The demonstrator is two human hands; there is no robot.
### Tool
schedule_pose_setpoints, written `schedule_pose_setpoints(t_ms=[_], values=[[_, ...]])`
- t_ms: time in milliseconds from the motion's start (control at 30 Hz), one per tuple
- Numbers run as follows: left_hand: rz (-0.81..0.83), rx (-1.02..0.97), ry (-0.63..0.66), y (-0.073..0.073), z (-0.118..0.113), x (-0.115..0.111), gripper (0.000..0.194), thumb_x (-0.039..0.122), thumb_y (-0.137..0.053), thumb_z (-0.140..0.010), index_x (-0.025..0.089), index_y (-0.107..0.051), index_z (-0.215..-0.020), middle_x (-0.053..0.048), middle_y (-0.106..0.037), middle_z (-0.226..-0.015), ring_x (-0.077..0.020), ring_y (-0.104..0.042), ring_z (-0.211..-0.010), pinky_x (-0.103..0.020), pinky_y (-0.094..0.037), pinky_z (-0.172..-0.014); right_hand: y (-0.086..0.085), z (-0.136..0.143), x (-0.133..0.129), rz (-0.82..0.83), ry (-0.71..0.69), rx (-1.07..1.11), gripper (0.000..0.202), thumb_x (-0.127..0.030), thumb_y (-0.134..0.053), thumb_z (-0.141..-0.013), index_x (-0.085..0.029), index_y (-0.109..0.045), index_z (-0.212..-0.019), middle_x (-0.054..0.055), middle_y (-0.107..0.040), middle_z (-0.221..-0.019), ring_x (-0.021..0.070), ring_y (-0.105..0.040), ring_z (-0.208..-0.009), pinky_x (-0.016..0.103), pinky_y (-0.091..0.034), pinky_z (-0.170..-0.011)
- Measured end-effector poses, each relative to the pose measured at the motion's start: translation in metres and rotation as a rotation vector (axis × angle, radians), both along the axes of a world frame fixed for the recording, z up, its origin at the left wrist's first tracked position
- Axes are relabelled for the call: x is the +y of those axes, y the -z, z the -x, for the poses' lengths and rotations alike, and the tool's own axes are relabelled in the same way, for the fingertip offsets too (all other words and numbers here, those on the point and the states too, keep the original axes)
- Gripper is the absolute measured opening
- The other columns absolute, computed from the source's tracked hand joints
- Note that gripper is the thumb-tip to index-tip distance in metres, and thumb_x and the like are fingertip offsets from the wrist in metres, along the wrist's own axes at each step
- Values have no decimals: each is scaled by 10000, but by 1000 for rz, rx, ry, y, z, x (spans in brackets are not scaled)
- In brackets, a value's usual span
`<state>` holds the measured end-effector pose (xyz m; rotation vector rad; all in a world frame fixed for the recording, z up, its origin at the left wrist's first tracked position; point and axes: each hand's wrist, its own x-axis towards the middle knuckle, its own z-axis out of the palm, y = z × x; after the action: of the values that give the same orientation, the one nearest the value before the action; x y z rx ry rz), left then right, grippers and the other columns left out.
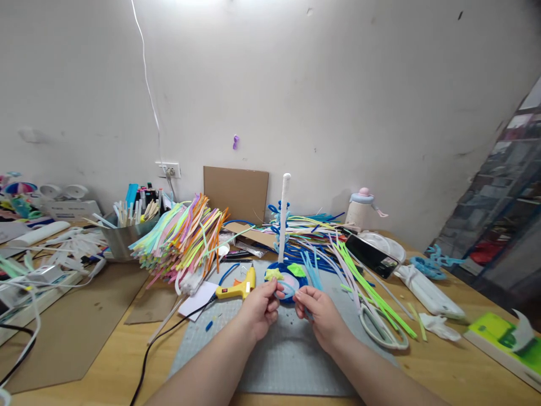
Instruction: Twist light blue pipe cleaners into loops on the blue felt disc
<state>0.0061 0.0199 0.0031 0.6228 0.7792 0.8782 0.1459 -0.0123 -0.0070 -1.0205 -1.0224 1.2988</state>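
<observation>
My left hand (262,307) and my right hand (316,313) are pinched at the two ends of a short light-blue pipe cleaner (288,287), which bows between them. Just behind them, on the grey mat (296,366), stands a round dark-blue base (288,298) with a pale centre. A yellow star (274,274) and a bright green piece (297,270) sit on the base. A white wrapped post (284,220) rises upright from its back, with blue curled pieces (276,225) beside it.
A yellow glue gun (239,287) lies left of the base, its black cord running forward. Behind it is a bundle of coloured pipe cleaners (181,242). Scissors (382,330), green strips (372,296) and a phone (372,255) lie to the right.
</observation>
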Motion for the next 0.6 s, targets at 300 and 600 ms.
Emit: schedule_pose_setpoints(t_ms=[300, 600], values=[[-109, 135, -26, 1, 4, 7, 374, 494, -590, -679, 133, -564, -769, 52, -498, -575, 9, -185, -324, -171, -63, -353, 3, 1, 3, 90, -33, -63, 284, -407, -668, -617, -151, -547, -614, -41, -488, -473, 88, -434, -445, 216, -339, -457], [-423, 219, -6, 4, -4, 1, 342, 377, -726, -571, 138, -582, -771, -9, -573, -679, -83, -499, -555, -169, -285, -421, 2, 2, -1, 139, -94, 16, 283, -410, -673, -639, -142, -607, -703, -4, -541, -613, 80, -470, -507, 182, -353, -433]])
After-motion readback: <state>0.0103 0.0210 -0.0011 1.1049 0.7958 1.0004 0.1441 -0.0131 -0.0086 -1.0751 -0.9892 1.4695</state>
